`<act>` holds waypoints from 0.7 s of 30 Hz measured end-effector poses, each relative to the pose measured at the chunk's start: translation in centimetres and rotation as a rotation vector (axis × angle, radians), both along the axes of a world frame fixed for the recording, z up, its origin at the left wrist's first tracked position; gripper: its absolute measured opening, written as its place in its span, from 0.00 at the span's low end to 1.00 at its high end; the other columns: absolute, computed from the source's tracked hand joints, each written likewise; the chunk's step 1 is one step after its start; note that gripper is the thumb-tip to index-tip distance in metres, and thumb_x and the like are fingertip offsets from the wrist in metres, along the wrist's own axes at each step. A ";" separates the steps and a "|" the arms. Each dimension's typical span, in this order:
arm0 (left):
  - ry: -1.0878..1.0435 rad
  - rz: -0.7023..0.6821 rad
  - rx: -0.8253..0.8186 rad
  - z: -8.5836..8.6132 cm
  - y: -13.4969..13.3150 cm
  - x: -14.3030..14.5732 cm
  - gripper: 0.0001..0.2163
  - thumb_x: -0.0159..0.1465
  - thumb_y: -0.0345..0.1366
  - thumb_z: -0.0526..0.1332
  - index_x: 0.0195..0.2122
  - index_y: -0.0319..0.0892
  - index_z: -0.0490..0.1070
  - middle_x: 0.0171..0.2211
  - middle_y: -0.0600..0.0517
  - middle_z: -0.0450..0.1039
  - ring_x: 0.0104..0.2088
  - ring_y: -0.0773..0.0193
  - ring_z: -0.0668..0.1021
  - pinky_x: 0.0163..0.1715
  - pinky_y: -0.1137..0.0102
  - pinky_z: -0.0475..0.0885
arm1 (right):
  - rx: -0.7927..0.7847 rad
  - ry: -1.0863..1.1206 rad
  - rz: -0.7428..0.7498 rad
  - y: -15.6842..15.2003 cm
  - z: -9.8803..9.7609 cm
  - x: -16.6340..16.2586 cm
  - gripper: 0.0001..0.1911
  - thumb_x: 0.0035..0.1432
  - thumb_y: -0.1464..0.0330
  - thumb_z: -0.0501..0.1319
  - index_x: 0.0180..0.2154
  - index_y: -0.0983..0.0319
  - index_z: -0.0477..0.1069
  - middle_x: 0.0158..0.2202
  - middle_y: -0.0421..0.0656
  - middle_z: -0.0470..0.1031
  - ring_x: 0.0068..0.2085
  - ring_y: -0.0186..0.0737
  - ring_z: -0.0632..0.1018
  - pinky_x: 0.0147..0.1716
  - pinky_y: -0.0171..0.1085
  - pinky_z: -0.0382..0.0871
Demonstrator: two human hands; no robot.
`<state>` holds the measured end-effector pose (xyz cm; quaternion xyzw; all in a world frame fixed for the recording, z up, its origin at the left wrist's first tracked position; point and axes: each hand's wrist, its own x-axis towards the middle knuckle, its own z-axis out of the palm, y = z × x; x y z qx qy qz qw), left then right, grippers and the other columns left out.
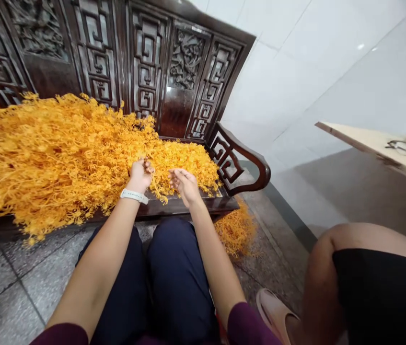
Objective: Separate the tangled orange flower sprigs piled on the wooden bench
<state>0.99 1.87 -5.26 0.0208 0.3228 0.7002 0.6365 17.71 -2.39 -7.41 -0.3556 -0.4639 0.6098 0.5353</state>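
Bright orange-yellow sprigs [69, 158] fill the left and centre of the frame. The backrest [176, 112] at upper left is dark brown with angular scroll patterns. Lower centre shows navy trousers [177, 268], purple sleeves [62, 335] and a whitish wristband [133, 196]. The wall [271, 86], upper right, is white; the floor [26, 282], lower left, speckled grey with dark lines; the cloth [386, 297], lower right, black.
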 end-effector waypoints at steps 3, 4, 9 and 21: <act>0.029 -0.012 0.009 0.0 0.0 0.5 0.10 0.70 0.24 0.54 0.31 0.41 0.66 0.19 0.57 0.67 0.14 0.73 0.65 0.18 0.78 0.64 | 0.027 -0.120 -0.184 -2.2 -1.7 -0.7 0.18 0.59 0.52 0.67 0.42 0.58 0.76 0.42 0.42 0.80 0.39 0.38 0.77 0.35 0.34 0.69; 0.042 -0.020 0.013 0.0 0.0 0.9 0.10 0.71 0.25 0.54 0.32 0.41 0.66 0.21 0.55 0.71 0.15 0.73 0.68 0.21 0.78 0.68 | -0.005 -0.108 -0.169 -2.5 -1.8 -0.9 0.19 0.59 0.50 0.67 0.44 0.57 0.76 0.43 0.42 0.80 0.40 0.39 0.78 0.36 0.35 0.69; 0.167 -0.077 0.108 0.3 -0.8 2.9 0.09 0.73 0.28 0.56 0.34 0.41 0.67 0.30 0.50 0.80 0.22 0.70 0.76 0.36 0.72 0.79 | -0.204 0.216 0.187 -2.9 -0.7 -0.4 0.24 0.63 0.46 0.61 0.45 0.60 0.74 0.39 0.44 0.81 0.34 0.38 0.79 0.35 0.36 0.72; 0.190 -0.110 0.167 0.3 -0.9 3.4 0.10 0.73 0.28 0.59 0.32 0.41 0.68 0.24 0.53 0.72 0.21 0.68 0.74 0.29 0.73 0.76 | -0.301 0.721 0.205 -2.8 -0.4 1.3 0.18 0.72 0.56 0.47 0.43 0.59 0.71 0.33 0.40 0.74 0.27 0.33 0.67 0.30 0.33 0.67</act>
